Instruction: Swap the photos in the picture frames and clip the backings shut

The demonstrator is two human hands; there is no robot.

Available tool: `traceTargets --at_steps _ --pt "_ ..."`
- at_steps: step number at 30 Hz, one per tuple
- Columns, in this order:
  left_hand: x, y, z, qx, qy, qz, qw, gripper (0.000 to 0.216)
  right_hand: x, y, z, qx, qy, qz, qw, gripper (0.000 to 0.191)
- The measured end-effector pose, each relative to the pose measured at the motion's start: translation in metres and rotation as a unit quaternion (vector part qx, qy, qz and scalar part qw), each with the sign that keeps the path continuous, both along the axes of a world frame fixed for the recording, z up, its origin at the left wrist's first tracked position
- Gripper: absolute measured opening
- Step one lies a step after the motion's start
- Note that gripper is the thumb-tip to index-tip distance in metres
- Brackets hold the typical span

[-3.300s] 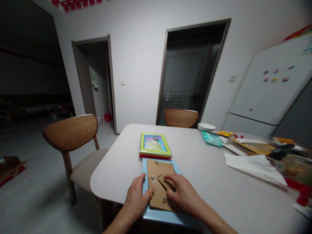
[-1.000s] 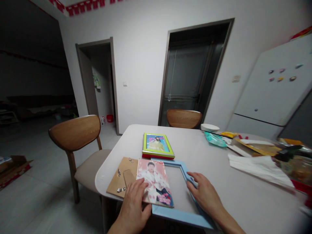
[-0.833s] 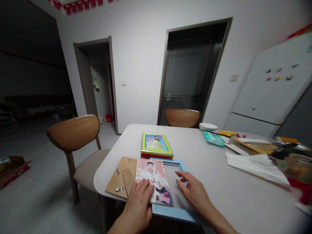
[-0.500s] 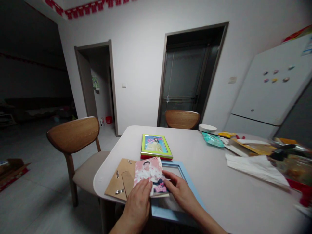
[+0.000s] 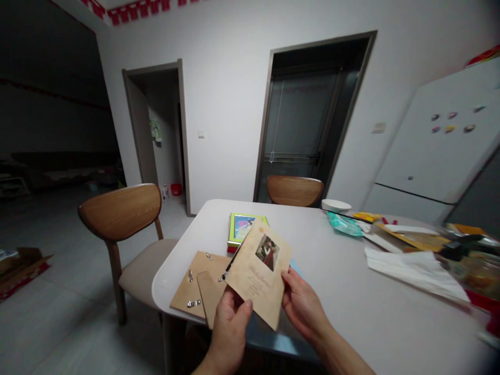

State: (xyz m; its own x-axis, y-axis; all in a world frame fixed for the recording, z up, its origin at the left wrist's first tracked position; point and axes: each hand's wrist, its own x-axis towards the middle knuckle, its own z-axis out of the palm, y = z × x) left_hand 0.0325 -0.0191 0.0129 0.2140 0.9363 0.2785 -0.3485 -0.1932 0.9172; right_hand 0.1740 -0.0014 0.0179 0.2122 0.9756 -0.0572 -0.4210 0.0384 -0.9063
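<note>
- Head view: the left hand and right hand grip a tan printed rectangular card, tilted above the white table's near edge.
- Beneath it, a light-blue picture frame, mostly hidden.
- Near-left corner: a brown board with metal clips.
- Toward the far-left corner: a lime-green picture frame, partly covered.

A tan card is slanting between the left hand and right hand, showing a small picture above faint script (too small to read). Beneath the hands, a blue frame is lying mostly hidden. Left of the left hand, a brown board is resting flat, metal clips and stand leg showing.
</note>
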Motion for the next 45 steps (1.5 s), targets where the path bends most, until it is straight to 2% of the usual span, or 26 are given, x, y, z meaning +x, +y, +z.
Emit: traceTargets --at_steps 3,6,10,14,16,18,20,23,27,29,34,38,40,43,45 --pt "-0.009 0.003 -0.008 -0.022 0.024 -0.005 0.999 0.051 0.028 -0.002 0.003 -0.044 -0.039 -0.005 0.998 0.034" --pt "-0.017 0.003 -0.012 -0.017 0.149 0.012 0.989 0.052 0.055 -0.004 -0.001 -0.115 -0.109 -0.009 0.987 0.039" --pt "-0.015 -0.007 -0.012 0.063 0.352 -0.020 0.934 0.049 0.070 -0.003 -0.009 -0.143 -0.187 0.022 0.972 0.040" --pt "-0.008 -0.012 -0.012 0.159 0.455 -0.064 0.874 0.053 0.069 0.008 -0.015 -0.118 -0.301 0.052 0.945 0.041" --pt "-0.007 -0.012 -0.011 0.183 0.488 -0.077 0.850 0.053 0.069 0.014 -0.016 -0.105 -0.412 0.041 0.904 0.041" --pt "-0.006 -0.012 -0.009 0.187 0.515 -0.089 0.832 0.052 0.069 0.019 -0.016 -0.089 -0.537 0.001 0.839 0.040" --pt "-0.006 -0.012 -0.009 0.184 0.535 -0.096 0.819 0.052 0.068 0.022 -0.016 -0.074 -0.614 -0.039 0.785 0.038" --pt "-0.004 -0.010 -0.014 0.201 0.547 -0.101 0.806 0.053 0.064 0.019 -0.017 -0.064 -0.670 -0.064 0.737 0.036" --pt "-0.001 -0.005 -0.024 0.230 0.549 -0.103 0.797 0.053 0.056 0.011 -0.022 -0.065 -0.761 -0.084 0.640 0.035" --pt "0.001 -0.004 -0.026 0.237 0.553 -0.097 0.793 0.053 0.054 0.009 -0.026 -0.061 -0.784 -0.099 0.610 0.040" --pt "0.002 -0.007 -0.017 0.235 0.566 -0.104 0.783 0.053 0.053 0.008 -0.037 -0.051 -0.794 -0.114 0.595 0.048" --pt "0.002 -0.008 -0.015 0.233 0.568 -0.102 0.783 0.051 0.053 0.008 -0.038 -0.039 -0.784 -0.114 0.608 0.052" --pt "0.003 -0.008 -0.017 0.236 0.568 -0.099 0.782 0.052 0.054 0.008 -0.035 -0.036 -0.784 -0.104 0.611 0.048" --pt "0.005 -0.009 -0.017 0.242 0.568 -0.099 0.780 0.053 0.057 0.008 -0.031 -0.033 -0.799 -0.083 0.595 0.037" --pt "0.000 -0.011 -0.012 0.243 0.566 -0.107 0.781 0.053 0.057 0.007 -0.028 -0.037 -0.806 -0.068 0.587 0.037"
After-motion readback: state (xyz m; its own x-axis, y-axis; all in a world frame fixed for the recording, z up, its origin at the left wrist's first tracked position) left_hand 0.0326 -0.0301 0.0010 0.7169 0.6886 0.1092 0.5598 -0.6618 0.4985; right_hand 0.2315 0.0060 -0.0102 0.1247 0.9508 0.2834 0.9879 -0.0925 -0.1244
